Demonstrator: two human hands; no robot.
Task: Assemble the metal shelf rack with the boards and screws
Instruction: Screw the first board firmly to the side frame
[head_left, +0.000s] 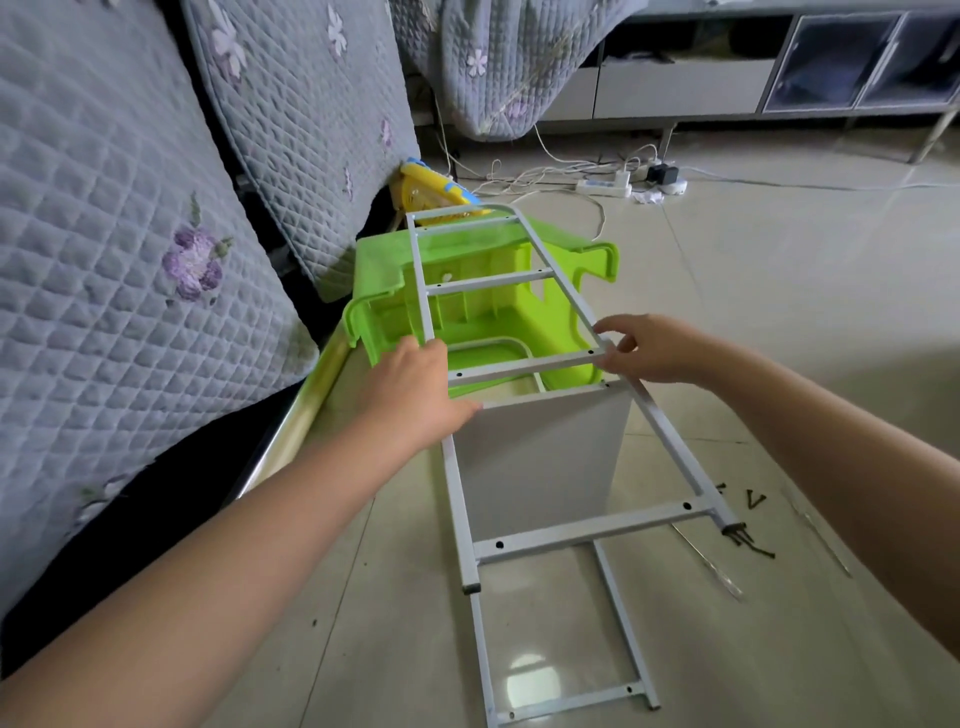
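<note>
Legible text: none on any surface in view.
Metal frame (524, 369): plain white rails with screw holes only; no markings.
Green plastic bin (483, 306): no label to be read.
Yellow toy (431, 195), far left: coloured patches (too small and blurred to resolve as characters).
Power strip (605, 187), far: no print can be made out.
</note>
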